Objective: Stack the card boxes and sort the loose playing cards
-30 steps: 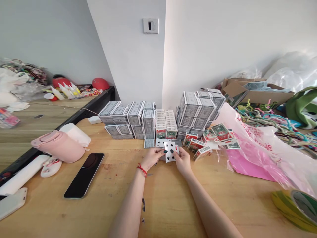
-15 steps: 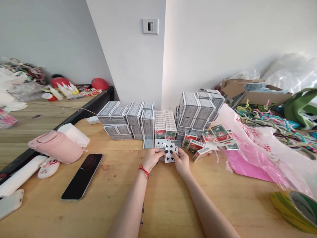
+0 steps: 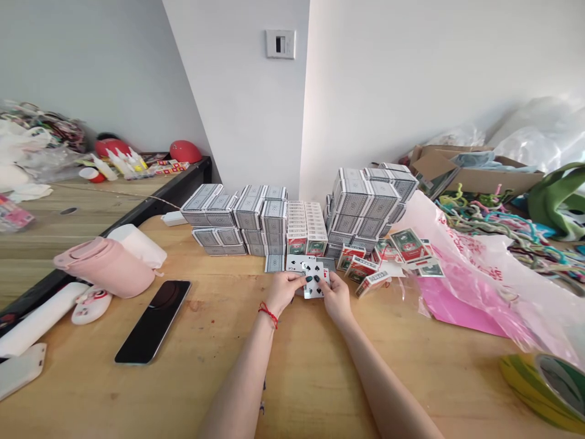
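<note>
Playing cards (image 3: 313, 289) are held face up between my two hands, a spade card on top and a red-marked card peeking out at the right. My left hand (image 3: 284, 291), with a red string bracelet (image 3: 268, 314) at the wrist, pinches their left side, thumb on the face. The right side is gripped by my right hand (image 3: 337, 299), its thumb also on the face. Just beyond lies another face-up card (image 3: 295, 263) on the wooden table (image 3: 210, 390), beside a face-down card (image 3: 274, 263). Fingers under the held cards are hidden.
Stacked grey-backed cards (image 3: 212, 210) stand left, with a taller stack (image 3: 365, 204) right. Small card boxes (image 3: 361, 268) lie near my right hand, before pink plastic sheeting (image 3: 457, 292). A phone (image 3: 153, 322), a pink cup (image 3: 105, 265) and a tape roll (image 3: 546, 387) are around.
The view has shifted slightly. My hands keep the same hold on the cards, with hardly any visible movement.
</note>
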Demonstrator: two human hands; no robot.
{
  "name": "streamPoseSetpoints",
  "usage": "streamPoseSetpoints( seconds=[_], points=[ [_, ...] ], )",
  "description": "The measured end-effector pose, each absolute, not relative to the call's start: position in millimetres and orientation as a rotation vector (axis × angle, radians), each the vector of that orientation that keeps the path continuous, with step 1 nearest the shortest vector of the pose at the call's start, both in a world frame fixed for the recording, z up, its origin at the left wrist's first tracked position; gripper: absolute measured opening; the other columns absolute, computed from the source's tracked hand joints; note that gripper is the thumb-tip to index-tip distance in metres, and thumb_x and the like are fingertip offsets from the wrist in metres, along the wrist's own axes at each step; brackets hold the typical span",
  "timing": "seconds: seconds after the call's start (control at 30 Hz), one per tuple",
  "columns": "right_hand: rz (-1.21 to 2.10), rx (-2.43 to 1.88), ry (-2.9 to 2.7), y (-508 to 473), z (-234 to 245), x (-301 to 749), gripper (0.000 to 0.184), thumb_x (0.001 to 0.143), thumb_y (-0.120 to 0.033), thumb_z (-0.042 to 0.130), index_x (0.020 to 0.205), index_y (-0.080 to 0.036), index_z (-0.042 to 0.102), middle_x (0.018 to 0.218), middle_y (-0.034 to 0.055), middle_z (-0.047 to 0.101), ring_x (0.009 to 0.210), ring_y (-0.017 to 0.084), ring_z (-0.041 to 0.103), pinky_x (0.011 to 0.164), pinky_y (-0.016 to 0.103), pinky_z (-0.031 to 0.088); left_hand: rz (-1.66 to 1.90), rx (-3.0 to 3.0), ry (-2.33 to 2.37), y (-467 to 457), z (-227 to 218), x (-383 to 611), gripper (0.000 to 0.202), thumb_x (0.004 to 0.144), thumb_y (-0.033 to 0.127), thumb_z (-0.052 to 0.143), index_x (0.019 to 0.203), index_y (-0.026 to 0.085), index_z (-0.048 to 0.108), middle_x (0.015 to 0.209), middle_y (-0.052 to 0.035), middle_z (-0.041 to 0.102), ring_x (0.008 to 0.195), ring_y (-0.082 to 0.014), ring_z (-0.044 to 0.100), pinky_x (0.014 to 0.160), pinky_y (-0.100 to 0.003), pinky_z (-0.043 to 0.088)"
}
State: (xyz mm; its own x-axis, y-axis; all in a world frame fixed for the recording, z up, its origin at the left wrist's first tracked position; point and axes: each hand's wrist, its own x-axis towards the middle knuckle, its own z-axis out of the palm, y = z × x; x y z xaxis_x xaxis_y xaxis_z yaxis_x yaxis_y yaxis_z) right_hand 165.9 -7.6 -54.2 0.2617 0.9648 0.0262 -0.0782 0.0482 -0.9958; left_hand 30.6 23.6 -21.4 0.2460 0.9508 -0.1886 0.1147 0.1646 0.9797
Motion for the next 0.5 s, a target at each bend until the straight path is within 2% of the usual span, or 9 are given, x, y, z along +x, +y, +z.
streamPoseSetpoints(
  seconds=[0.17,0.37,0.5],
  points=[
    [1.107,-1.176,-0.986,-6,-55,169,0.028,0.068,-0.041,0.062,0.083,-0.018,0.058,0.079,0.0057,0.067,0.066,0.020,0.060,0.056,0.030,0.047,0.888,1.247,1.184,22,-19,32,0.034,0.063,0.043,0.064,0.049,0.013,0.058,0.044,0.0014,0.050,0.045,-0.0087,0.046,0.042,-0.019,0.031],
    [1.218,-1.077,-1.005,-5,-54,173,0.027,0.068,-0.039,0.064,0.085,-0.018,0.058,0.086,0.0056,0.068,0.071,0.021,0.063,0.065,0.033,0.050,0.917,1.265,1.212,21,-20,32,0.034,0.065,0.043,0.060,0.049,0.014,0.056,0.039,0.0027,0.045,0.041,-0.0087,0.042,0.040,-0.020,0.027],
    [1.263,-1.063,-1.015,-5,-52,174,0.030,0.067,-0.037,0.065,0.089,-0.018,0.058,0.084,0.0053,0.068,0.070,0.020,0.063,0.063,0.032,0.050,0.970,1.364,1.301,20,-28,35,0.034,0.070,0.041,0.054,0.048,0.015,0.051,0.041,0.0037,0.043,0.042,-0.0080,0.039,0.042,-0.021,0.026]
  ],
)
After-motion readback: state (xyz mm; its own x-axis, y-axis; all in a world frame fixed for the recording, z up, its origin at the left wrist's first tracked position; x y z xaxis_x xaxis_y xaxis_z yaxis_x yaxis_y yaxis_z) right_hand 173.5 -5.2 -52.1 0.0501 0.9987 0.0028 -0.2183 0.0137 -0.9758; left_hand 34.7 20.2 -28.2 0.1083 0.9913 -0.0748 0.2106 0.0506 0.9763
